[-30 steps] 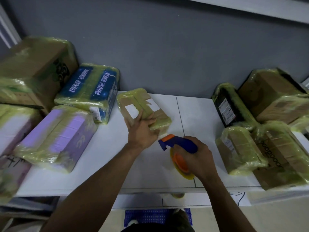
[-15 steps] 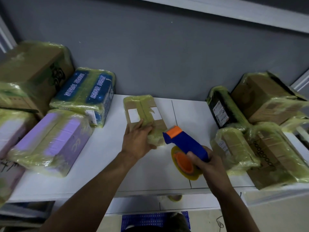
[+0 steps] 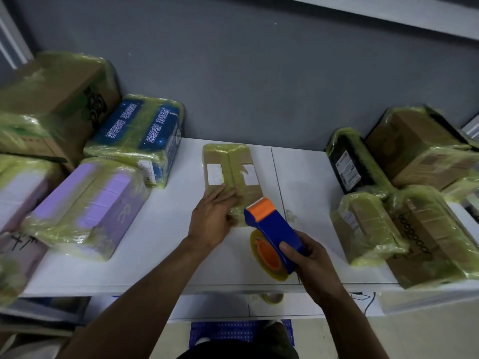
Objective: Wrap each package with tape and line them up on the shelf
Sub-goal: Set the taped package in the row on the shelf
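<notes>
**Package in the middle of the shelf**

I see a white shelf point(image 3: 166, 229) against a grey wall point(image 3: 259, 73). The flat brown tape-wrapped cardboard package point(image 3: 228, 164) lies on it, and my left hand point(image 3: 212, 218) rests on its near end with fingers flat. Just right of the package, my right hand point(image 3: 313, 263) grips the blue-and-orange tape dispenser point(image 3: 272, 229).

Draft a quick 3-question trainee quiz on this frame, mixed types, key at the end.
1. True or false: the right hand grips the blue tape dispenser.
2. The left hand: A) holds the small brown package in the air; B) presses on its near end as it lies on the white shelf; C) hangs idle off the shelf.
3. Fill in: the dispenser's orange toothed end sits at the package's ____ end (near/far).
Key: 1 true; 2 B; 3 near.
</notes>
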The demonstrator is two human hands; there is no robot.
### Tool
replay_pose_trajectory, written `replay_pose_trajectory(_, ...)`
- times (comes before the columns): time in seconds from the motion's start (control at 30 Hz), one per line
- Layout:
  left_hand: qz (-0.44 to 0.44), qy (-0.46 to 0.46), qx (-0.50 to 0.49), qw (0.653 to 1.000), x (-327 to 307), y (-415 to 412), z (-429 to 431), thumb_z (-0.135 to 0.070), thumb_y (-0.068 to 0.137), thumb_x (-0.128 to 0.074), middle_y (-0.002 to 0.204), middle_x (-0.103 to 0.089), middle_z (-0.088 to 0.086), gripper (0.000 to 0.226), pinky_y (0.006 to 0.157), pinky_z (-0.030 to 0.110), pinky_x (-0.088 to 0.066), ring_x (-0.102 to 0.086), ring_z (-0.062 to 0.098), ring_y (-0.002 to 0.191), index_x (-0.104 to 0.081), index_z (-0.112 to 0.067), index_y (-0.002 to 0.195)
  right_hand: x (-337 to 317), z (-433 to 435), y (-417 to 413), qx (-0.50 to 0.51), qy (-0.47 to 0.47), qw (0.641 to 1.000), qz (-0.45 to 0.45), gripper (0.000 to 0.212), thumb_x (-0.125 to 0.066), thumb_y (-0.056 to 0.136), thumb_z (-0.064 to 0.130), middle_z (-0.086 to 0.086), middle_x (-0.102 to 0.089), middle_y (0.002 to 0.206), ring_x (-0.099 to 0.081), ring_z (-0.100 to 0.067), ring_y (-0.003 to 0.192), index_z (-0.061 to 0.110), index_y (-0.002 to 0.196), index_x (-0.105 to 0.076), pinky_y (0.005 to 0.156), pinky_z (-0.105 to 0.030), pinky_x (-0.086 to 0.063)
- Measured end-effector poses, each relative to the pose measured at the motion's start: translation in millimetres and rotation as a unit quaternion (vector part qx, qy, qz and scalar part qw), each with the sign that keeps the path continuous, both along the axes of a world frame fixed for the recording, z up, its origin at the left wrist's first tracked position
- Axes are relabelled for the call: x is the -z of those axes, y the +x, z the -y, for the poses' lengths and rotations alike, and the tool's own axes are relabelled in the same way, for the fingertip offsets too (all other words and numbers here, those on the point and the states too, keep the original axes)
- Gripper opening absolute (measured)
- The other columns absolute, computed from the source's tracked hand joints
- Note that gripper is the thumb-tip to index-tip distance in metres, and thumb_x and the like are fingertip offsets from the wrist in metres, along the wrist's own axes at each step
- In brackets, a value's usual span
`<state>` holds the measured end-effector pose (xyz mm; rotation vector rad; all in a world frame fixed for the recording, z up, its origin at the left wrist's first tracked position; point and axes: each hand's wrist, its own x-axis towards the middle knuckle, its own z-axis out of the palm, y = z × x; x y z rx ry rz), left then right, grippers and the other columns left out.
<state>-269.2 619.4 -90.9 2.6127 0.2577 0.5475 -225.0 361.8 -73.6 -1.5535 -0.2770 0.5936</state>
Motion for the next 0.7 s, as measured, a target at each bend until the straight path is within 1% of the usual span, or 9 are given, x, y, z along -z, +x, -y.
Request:
replay_pose_trajectory(0.13, -0.004, -0.019, 0.036, 0.999, 2, 1, -9, -0.016, 0.079, -0.086, 0.157, -0.043, -0.008, 0.071, 0.124, 0.042, -0.026, -0.026, 0.018, 0.152, -0.057, -0.027, 0.143, -6, 3, 2, -0.044, -0.049, 0.997, -0.033, 0.058, -0.087, 0.079, 0.035, -0.009, -0.076, 0.116, -0.072, -0.029, 0.108, 0.011, 0.128, -0.067, 0.081, -0.032, -0.059)
replay_pose_trajectory(0.27, -0.01, -0.04, 0.054, 0.998, 1, -7, -14, -0.035, 0.078, -0.086, 0.159, -0.033, -0.014, 0.079, 0.126, 0.042, 0.003, -0.014, 0.013, 0.154, -0.049, -0.031, 0.148, -25, 5, 7, -0.114, -0.156, 0.98, -0.036, 0.062, -0.078, 0.069, 0.054, -0.004, -0.078, 0.107, -0.075, -0.022, 0.098, 0.016, 0.118, -0.071, 0.081, -0.032, -0.055)
replay_pose_trajectory(0.33, 0.06, -0.085, 0.027, 0.994, 0, -16, -8, -0.027, 0.083, -0.083, 0.151, -0.047, -0.015, 0.065, 0.125, 0.037, -0.013, -0.028, 0.008, 0.147, -0.057, -0.028, 0.142, -30, -2, 2, -0.113, -0.187, 0.976, -0.018, 0.057, -0.076, 0.078, 0.062, 0.002, -0.079, 0.104, -0.075, -0.016, 0.094, 0.02, 0.117, -0.071, 0.084, -0.034, -0.057)
replay_pose_trajectory(0.4, 0.125, -0.188, -0.026, 0.974, -3, -26, 2, -0.02, 0.09, -0.076, 0.134, -0.061, -0.016, 0.045, 0.109, 0.018, -0.038, -0.047, -0.002, 0.129, -0.066, -0.026, 0.133, -30, -10, -5, -0.084, -0.207, 0.975, 0.01, 0.052, -0.069, 0.083, 0.065, 0.003, -0.079, 0.099, -0.076, -0.015, 0.09, 0.02, 0.111, -0.071, 0.087, -0.041, -0.061)
replay_pose_trajectory(0.43, 0.125, -0.254, -0.049, 0.958, -8, -31, 9, -0.022, 0.093, -0.074, 0.126, -0.064, -0.019, 0.037, 0.098, 0.009, -0.042, -0.052, -0.007, 0.119, -0.069, -0.027, 0.129, -30, -12, -7, -0.072, -0.215, 0.974, 0.027, 0.052, -0.067, 0.083, 0.065, 0.001, -0.079, 0.096, -0.076, -0.016, 0.088, 0.019, 0.107, -0.072, 0.088, -0.044, -0.06)
replay_pose_trajectory(0.5, 0.085, -0.369, -0.067, 0.923, -20, -38, 20, -0.036, 0.092, -0.071, 0.116, -0.067, -0.023, 0.03, 0.084, 0.002, -0.044, -0.057, -0.013, 0.109, -0.072, -0.031, 0.121, -34, -15, -10, -0.078, -0.222, 0.97, 0.059, 0.058, -0.068, 0.083, 0.071, -0.003, -0.077, 0.093, -0.075, -0.02, 0.086, 0.016, 0.104, -0.071, 0.088, -0.046, -0.059)
replay_pose_trajectory(0.57, 0.071, -0.401, -0.062, 0.911, -33, -45, 26, -0.052, 0.087, -0.067, 0.108, -0.071, -0.024, 0.032, 0.079, 0.001, -0.044, -0.06, -0.013, 0.104, -0.076, -0.034, 0.112, -41, -12, -10, -0.11, -0.228, 0.962, 0.103, 0.064, -0.07, 0.077, 0.075, -0.003, -0.075, 0.09, -0.073, -0.023, 0.084, 0.015, 0.102, -0.07, 0.082, -0.045, -0.058)
replay_pose_trajectory(0.63, 0.079, -0.411, -0.033, 0.908, -46, -51, 25, -0.059, 0.083, -0.064, 0.101, -0.072, -0.029, 0.03, 0.075, 0.001, -0.044, -0.062, -0.013, 0.1, -0.077, -0.039, 0.102, -48, -10, -8, -0.13, -0.239, 0.951, 0.149, 0.057, -0.073, 0.079, 0.071, 0.001, -0.073, 0.085, -0.07, -0.019, 0.077, 0.018, 0.1, -0.068, 0.074, -0.038, -0.055)
replay_pose_trajectory(0.7, 0.039, -0.463, -0.002, 0.885, -56, -55, 23, -0.066, 0.077, -0.063, 0.099, -0.073, -0.03, 0.029, 0.07, 0.006, -0.048, -0.065, -0.011, 0.096, -0.077, -0.046, 0.094, -55, -10, -5, -0.139, -0.247, 0.942, 0.179, 0.049, -0.071, 0.08, 0.067, 0.005, -0.07, 0.082, -0.068, -0.014, 0.072, 0.022, 0.098, -0.067, 0.068, -0.028, -0.052)
